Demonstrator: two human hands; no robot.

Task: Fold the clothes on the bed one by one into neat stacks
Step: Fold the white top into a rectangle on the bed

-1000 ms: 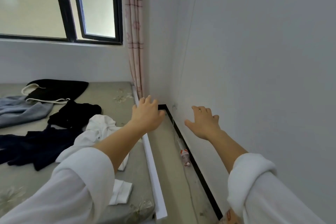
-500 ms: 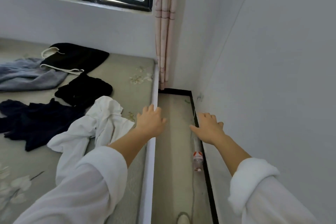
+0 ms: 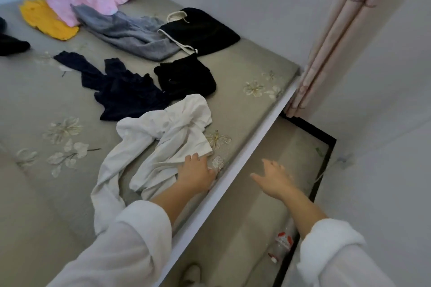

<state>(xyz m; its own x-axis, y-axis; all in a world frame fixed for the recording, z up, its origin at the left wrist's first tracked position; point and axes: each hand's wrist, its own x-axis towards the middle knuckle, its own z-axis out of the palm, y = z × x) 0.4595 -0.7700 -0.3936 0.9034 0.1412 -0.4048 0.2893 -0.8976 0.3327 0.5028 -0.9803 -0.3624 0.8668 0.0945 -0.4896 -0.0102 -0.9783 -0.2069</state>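
Loose clothes lie scattered on the grey flowered bed [image 3: 42, 205]. A crumpled white shirt [image 3: 163, 144] is nearest, close to the bed's right edge. My left hand [image 3: 196, 173] lies flat, fingers spread, touching the shirt's lower right edge. My right hand [image 3: 274, 179] hovers open over the floor gap beside the bed, holding nothing. Farther back lie a dark navy garment [image 3: 121, 91], a small black piece [image 3: 186, 77], a black garment with white drawstrings [image 3: 203, 30], a grey sweater [image 3: 130, 32], a pink garment [image 3: 81, 0] and a yellow one [image 3: 46, 18].
The bed's white edge rail [image 3: 233, 170] runs diagonally past my left hand. A narrow floor strip with a plastic bottle [image 3: 279, 247] separates bed and right wall. A pink curtain [image 3: 338, 37] hangs in the corner. Another black piece [image 3: 11, 44] lies at the far left.
The view has swung left and down, bringing more of the bed into sight. My left hand moved from above the bed rail onto the white shirt's edge; my right hand stays open over the floor gap.
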